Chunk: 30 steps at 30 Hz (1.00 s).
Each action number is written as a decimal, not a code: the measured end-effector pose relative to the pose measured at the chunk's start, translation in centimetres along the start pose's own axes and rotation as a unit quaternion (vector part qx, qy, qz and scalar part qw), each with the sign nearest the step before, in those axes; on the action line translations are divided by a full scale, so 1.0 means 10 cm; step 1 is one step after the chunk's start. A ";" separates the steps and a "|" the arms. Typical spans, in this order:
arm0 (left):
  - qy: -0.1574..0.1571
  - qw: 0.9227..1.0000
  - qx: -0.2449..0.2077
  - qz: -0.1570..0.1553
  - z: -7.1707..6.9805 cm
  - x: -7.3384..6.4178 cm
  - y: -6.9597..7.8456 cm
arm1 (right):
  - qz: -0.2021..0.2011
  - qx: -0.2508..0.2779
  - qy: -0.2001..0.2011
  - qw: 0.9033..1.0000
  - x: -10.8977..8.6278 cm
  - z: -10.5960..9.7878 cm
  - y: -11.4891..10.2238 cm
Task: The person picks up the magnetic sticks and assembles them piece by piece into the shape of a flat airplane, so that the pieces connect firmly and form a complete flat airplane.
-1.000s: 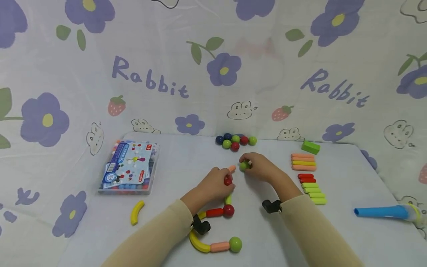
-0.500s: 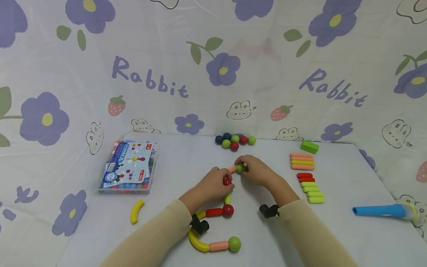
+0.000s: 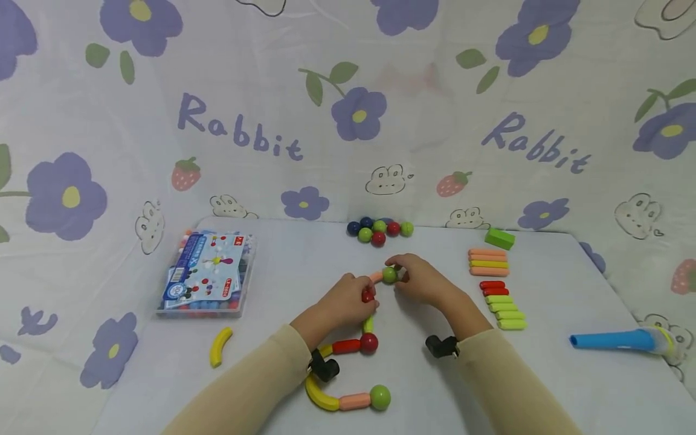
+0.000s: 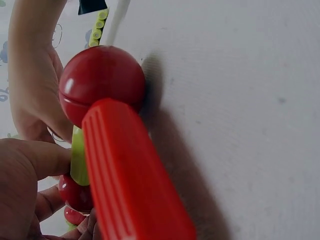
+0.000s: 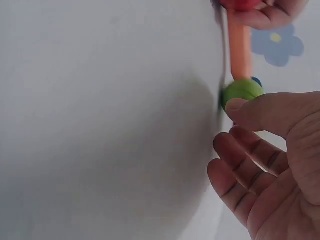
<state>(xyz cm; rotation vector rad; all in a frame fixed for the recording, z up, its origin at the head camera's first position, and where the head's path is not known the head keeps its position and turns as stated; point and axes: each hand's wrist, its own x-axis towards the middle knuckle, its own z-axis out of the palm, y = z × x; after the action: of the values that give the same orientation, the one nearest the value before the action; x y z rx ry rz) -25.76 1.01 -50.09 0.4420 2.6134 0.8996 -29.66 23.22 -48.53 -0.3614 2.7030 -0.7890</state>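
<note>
My left hand (image 3: 348, 299) pinches a red ball (image 3: 368, 296) in the chain of toy balls and rods; in the left wrist view its thumb lies by a lime rod (image 4: 79, 155). From that ball a peach rod (image 5: 240, 45) runs to a green ball (image 5: 241, 92). My right hand (image 3: 426, 281) is at this ball, thumb on its side and the other fingers bent; its index finger is hidden in the right wrist view. Nearer me, the chain continues through another red ball (image 3: 369, 343), a red rod (image 3: 346, 346), yellow curved pieces (image 3: 321, 396) and another green ball (image 3: 380, 397).
Several loose balls (image 3: 378, 239) lie at the back. To the right are peach and yellow rods (image 3: 488, 263), red and lime rods (image 3: 497, 300), a green block (image 3: 499, 238) and a blue tube-shaped thing (image 3: 614, 340). A clear box (image 3: 202, 272) and yellow curved piece (image 3: 220, 347) are left.
The right hand has brought the green ball left onto the end of the peach rod, and its fingers have since eased back slightly. The left hand keeps its grip.
</note>
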 end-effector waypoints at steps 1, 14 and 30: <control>-0.001 1.000 -0.001 -0.002 0.00 0.00 0.01 | 0.000 -0.002 0.003 1.000 -0.05 -0.03 0.03; 0.005 1.000 0.020 -0.015 -0.09 0.01 0.13 | 0.055 0.001 0.113 0.992 -0.86 -0.76 0.68; -0.021 0.993 0.115 0.014 -0.15 0.53 0.55 | 0.150 -0.063 0.128 0.978 -1.03 -0.98 1.36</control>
<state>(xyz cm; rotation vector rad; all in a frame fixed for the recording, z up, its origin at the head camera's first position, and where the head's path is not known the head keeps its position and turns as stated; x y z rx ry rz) -30.09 6.43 -46.64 0.5507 2.6886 0.5930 -25.73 42.32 -45.93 0.1324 2.9555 -0.6153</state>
